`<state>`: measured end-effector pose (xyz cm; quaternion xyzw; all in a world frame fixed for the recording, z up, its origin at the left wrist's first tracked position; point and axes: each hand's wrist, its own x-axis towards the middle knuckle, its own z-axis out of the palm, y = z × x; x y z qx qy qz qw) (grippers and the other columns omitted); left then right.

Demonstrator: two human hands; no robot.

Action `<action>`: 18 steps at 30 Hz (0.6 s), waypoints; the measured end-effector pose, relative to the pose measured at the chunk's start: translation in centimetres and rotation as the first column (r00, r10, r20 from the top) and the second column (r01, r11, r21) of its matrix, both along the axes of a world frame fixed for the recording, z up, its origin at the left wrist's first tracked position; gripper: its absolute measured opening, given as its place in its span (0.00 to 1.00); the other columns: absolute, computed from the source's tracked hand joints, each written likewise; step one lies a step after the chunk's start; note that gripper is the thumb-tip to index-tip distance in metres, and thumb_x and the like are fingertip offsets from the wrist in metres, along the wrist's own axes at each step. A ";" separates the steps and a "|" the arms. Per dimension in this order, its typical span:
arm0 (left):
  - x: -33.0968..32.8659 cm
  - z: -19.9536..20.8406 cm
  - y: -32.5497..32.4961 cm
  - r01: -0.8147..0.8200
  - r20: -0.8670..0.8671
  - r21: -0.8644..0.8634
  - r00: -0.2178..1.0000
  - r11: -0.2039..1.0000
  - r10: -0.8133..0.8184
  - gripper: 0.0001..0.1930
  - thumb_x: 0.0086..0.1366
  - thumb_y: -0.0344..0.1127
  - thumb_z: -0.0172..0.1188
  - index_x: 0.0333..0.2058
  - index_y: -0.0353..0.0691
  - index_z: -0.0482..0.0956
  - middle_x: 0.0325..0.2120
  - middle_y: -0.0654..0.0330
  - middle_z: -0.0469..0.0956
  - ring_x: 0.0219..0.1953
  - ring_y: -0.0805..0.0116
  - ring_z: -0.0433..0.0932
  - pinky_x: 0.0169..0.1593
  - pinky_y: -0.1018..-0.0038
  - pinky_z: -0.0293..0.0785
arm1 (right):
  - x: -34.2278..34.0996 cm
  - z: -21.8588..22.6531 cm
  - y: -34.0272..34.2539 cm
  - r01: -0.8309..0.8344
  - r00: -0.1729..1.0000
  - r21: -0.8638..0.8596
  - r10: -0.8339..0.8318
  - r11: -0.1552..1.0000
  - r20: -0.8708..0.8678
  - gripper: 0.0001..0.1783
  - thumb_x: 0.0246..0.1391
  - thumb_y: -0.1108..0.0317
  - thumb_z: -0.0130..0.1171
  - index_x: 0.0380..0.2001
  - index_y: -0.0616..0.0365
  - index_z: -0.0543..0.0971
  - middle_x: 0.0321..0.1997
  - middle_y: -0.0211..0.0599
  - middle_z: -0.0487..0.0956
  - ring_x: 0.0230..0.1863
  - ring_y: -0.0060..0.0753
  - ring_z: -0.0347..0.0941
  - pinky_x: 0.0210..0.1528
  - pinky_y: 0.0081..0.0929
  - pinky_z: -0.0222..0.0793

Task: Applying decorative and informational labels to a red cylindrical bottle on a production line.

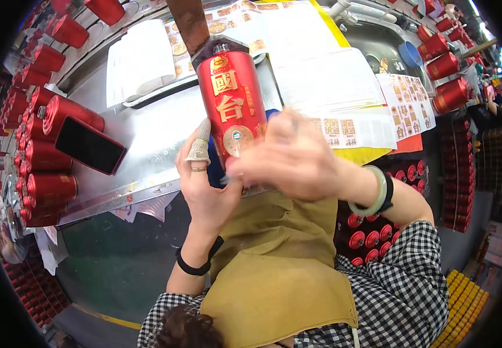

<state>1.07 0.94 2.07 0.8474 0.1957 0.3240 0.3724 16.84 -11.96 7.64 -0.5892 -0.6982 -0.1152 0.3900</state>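
Note:
A glossy red bottle (pixel 232 95) with gold lettering and a round gold emblem lies on its side. Its neck points away from me, up against a dark angular bracket (pixel 236 49) on a rusty bar. My left hand (pixel 207 188) grips the bottle's near left side, fingers along it and thumb by its base. A pale ribbed cover (pixel 200 145) sits on one of its fingers. Over the bottle's near right part is my right hand (pixel 297 156), smeared by motion. Whether it holds anything is hidden by the blur.
A black phone (pixel 91 145) leans by several red bottles (pixel 52 188) on the left of the metal table (pixel 146 136). Printed gold decal sheets (pixel 408 109) and white paper (pixel 326 75) lie right. Beyond are a sink (pixel 372 49) and blue bowl (pixel 410 54).

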 end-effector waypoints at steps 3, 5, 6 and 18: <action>-0.7 -0.5 0.2 0.006 0.004 0.058 1.000 0.998 -0.006 0.44 0.48 0.31 0.80 0.65 0.32 0.72 0.59 0.47 0.76 0.61 0.44 0.72 0.64 0.55 0.69 | 4.0 -0.5 2.4 0.248 0.967 0.103 -0.252 0.963 0.029 0.14 0.48 0.72 0.65 0.40 0.45 0.84 0.35 0.24 0.83 0.35 0.35 0.73 0.43 0.33 0.64; -0.7 -0.7 0.4 0.020 -0.008 0.064 1.000 0.998 -0.019 0.44 0.48 0.31 0.80 0.65 0.32 0.71 0.59 0.47 0.76 0.61 0.43 0.72 0.64 0.55 0.69 | 5.7 -1.4 2.2 0.270 0.943 0.154 -0.294 0.950 0.157 0.11 0.50 0.72 0.65 0.38 0.44 0.84 0.38 0.22 0.84 0.36 0.32 0.72 0.44 0.32 0.63; -0.8 -0.8 0.4 0.034 -0.023 0.067 0.999 0.997 -0.033 0.44 0.48 0.30 0.80 0.65 0.31 0.71 0.59 0.47 0.76 0.61 0.42 0.72 0.64 0.55 0.70 | 4.8 -1.8 1.7 0.252 0.949 0.131 -0.271 0.959 0.160 0.11 0.50 0.71 0.64 0.38 0.44 0.84 0.40 0.21 0.85 0.37 0.30 0.72 0.44 0.32 0.63; -0.9 -1.7 1.2 0.131 -0.060 0.060 0.990 0.990 -0.127 0.47 0.55 0.24 0.75 0.72 0.30 0.61 0.63 0.44 0.74 0.64 0.51 0.76 0.66 0.64 0.71 | 1.2 -1.9 -0.2 0.127 0.986 0.064 -0.133 0.990 0.098 0.12 0.50 0.67 0.63 0.39 0.43 0.86 0.38 0.18 0.84 0.36 0.30 0.74 0.45 0.33 0.66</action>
